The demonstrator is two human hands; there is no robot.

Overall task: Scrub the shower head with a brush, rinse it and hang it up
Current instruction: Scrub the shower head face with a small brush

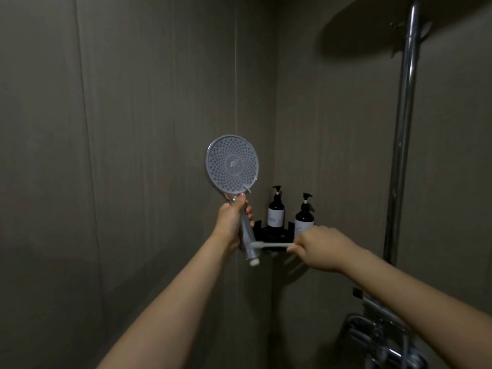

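Observation:
My left hand (231, 222) grips the handle of a round, pale grey shower head (232, 165) and holds it upright, its nozzle face turned toward me. No hose shows at the handle's lower end. My right hand (318, 249) is closed on the end of a thin white brush (269, 245). The brush lies level and points left, with its head touching the lower part of the shower head's handle. The brush sits well below the nozzle face.
A black corner shelf (274, 235) behind the hands carries two dark pump bottles (276, 213). A chrome riser pipe (404, 134) runs up the right wall to a large overhead shower (372, 25). Chrome mixer fittings (383, 334) sit at the lower right. Grey tiled walls surround everything.

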